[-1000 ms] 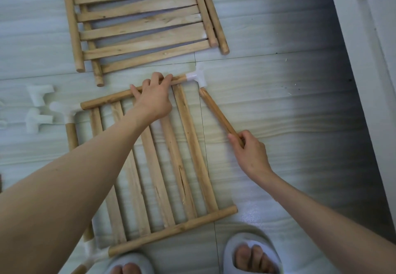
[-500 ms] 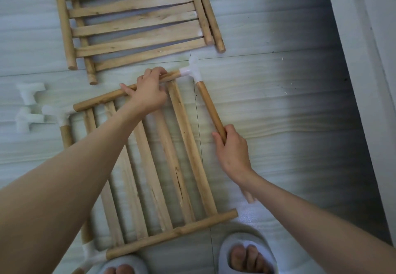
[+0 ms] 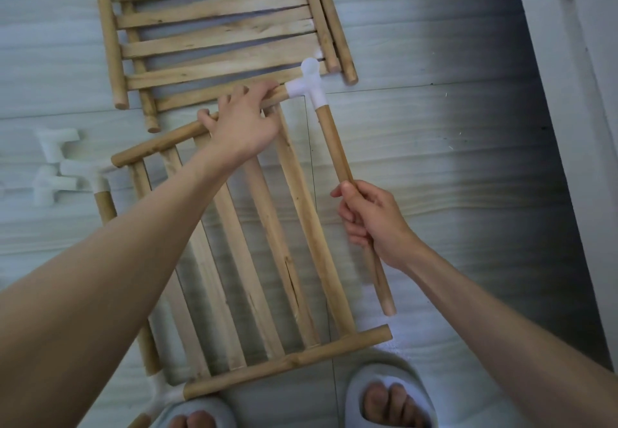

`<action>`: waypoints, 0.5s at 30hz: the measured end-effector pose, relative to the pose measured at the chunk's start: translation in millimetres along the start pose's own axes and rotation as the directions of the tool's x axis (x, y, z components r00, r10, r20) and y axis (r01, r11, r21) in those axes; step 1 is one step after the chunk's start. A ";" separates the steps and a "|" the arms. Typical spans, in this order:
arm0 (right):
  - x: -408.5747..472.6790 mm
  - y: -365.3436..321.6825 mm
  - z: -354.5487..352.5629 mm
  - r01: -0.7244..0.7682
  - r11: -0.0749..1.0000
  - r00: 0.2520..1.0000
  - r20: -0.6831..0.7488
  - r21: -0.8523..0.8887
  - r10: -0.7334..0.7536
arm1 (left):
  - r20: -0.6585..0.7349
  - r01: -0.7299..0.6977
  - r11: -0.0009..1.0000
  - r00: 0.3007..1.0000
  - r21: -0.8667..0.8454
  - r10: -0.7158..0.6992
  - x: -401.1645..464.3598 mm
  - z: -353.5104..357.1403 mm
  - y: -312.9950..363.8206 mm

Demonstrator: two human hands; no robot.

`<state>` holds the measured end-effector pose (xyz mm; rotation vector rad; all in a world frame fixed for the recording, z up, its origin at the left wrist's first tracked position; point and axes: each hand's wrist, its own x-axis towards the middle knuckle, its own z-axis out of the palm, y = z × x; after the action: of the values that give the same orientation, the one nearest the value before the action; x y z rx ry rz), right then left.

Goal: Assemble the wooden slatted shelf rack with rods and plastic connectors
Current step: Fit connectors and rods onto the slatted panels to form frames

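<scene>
Where pale plank floor point(image 3: 434, 166) meets white wall point(image 3: 568, 100), slatted panels point(image 3: 214, 19)

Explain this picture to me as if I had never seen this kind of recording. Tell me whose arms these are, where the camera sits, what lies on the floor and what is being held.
There is no machine here: these are a person's two bare arms, filmed by a camera worn on the head that looks down at the floor and at the slippered feet.

On the floor lies a wooden slatted panel. A second slatted panel lies beyond it, and spare white connectors lie at the left.

The left hand grips the near panel's top rail. A white plastic connector caps that rail's end.

The right hand has its fingers curled round a wooden rod, whose upper end sits in the connector. The rod's lower end is free, short of the bottom rail.
</scene>
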<state>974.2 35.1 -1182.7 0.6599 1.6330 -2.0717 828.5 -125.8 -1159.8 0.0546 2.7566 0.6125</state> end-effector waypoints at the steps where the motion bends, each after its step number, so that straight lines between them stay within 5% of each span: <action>1: 1.4 -2.5 -2.0 -0.041 0.998 0.999 0.025 0.042 0.040 | 0.016 -0.005 1.000 1.000 0.009 0.005 1.0 1.8 -0.1; 4: 8.4 -8.5 -5.6 -0.131 0.991 0.991 -0.007 -0.027 0.131 | 0.125 -0.051 0.993 0.991 0.106 0.037 3.3 9.8 -4.2; 8: 17.3 -4.8 -3.1 -0.186 0.901 0.973 -0.202 -0.392 0.113 | 0.240 -0.148 0.981 0.964 0.122 0.116 -1.0 17.8 -16.8; 11: 15.5 -4.1 1.1 -0.162 0.599 0.965 -0.253 -0.784 -0.070 | 0.268 -0.231 0.966 0.944 0.116 0.193 -10.2 14.4 -29.3; 15: 13.7 -9.9 16.5 -0.131 0.326 0.948 -0.215 -0.936 -0.235 | 0.359 -0.277 0.954 0.907 0.115 0.220 -22.7 -12.8 -56.8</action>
<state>955.6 20.8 -1179.9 0.4690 2.6488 -0.6308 847.8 -185.0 -1165.8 0.5109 2.4658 0.3898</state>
